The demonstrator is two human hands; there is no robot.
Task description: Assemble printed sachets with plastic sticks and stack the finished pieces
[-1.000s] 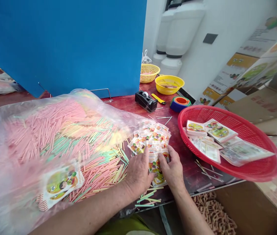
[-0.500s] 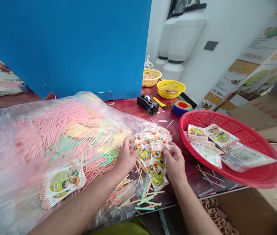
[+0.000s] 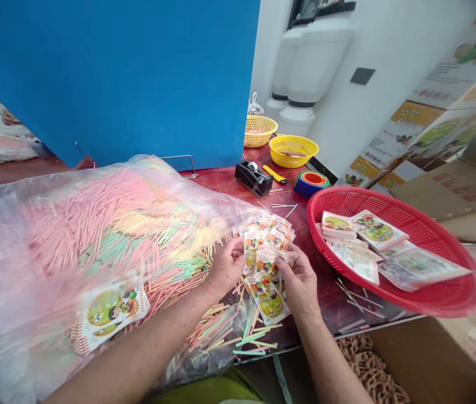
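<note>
Fingers: the left hand (image 3: 226, 268) and right hand (image 3: 299, 285) are both curled, the fingers (image 3: 282, 262) of each gripping the edges of the printed sachets (image 3: 265, 269).

Sachets: they fan out between the hands, at 12 o'clock from the wrists, overlapping in a loose layer on the bench (image 3: 216, 182).

Sticks: loose pastel sticks (image 3: 221, 331) lie scattered under and around the hands, mostly at 6 to 8 o'clock.

Bag: a clear plastic bag (image 3: 95, 224) full of pink, green and yellow sticks sits at 9 o'clock, just touching the sachets, with one sachet (image 3: 109, 311) against its film.

Basket: a red plastic mesh basket (image 3: 452, 303) at 3 o'clock holds more sachets (image 3: 364, 224).

Far bench: at 12 to 1 o'clock stand a tape dispenser (image 3: 253, 177), a yellow utility knife (image 3: 274, 174), a roll of coloured tape (image 3: 311, 183) and two yellow baskets (image 3: 292, 150).
</note>
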